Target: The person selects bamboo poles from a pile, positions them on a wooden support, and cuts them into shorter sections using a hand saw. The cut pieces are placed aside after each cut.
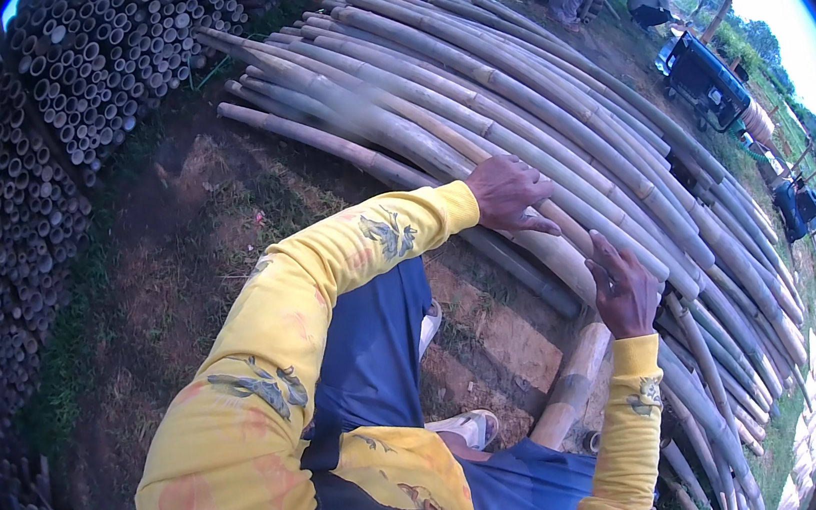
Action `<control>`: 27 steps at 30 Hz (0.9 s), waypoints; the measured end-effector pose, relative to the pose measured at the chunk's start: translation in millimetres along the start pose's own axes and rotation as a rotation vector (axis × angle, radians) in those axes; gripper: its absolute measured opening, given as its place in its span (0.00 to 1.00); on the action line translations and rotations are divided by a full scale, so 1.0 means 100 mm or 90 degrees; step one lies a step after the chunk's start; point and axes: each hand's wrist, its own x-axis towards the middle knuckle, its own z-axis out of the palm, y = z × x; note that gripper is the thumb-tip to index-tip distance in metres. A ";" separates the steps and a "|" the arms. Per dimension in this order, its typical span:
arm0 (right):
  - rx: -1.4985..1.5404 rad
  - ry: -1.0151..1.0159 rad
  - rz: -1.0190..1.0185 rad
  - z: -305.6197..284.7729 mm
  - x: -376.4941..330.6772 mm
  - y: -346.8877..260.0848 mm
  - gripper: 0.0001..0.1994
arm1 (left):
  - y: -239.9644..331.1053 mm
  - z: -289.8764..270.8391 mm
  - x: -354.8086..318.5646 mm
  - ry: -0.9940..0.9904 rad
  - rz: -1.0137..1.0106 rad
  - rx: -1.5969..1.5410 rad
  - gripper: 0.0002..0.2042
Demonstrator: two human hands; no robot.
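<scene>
On the bamboo poles (472, 107), left hand (507, 193) rests, fingers spread; right hand (623, 286) hovers open; far pole ends blur out.

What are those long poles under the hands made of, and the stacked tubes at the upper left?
The long poles look like dried bamboo: pale tan, matte, with ringed joints along each stem. The left hand rests flat on one; the right hand is open beside them. The stacked tubes seem to be cut bamboo too, showing hollow round ends, greyer and weathered.
</scene>
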 end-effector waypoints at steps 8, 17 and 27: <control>0.063 -0.017 0.042 0.17 -0.03 0.44 0.19 | -0.02 0.28 0.20 -0.042 -0.039 -0.048 0.32; 0.023 -0.119 0.116 0.54 -0.05 0.84 0.23 | -0.22 0.71 0.36 -0.064 0.042 -0.064 0.28; 0.164 -0.173 0.238 0.82 -0.08 0.91 0.21 | -0.09 0.83 0.64 -0.493 -0.056 -0.101 0.46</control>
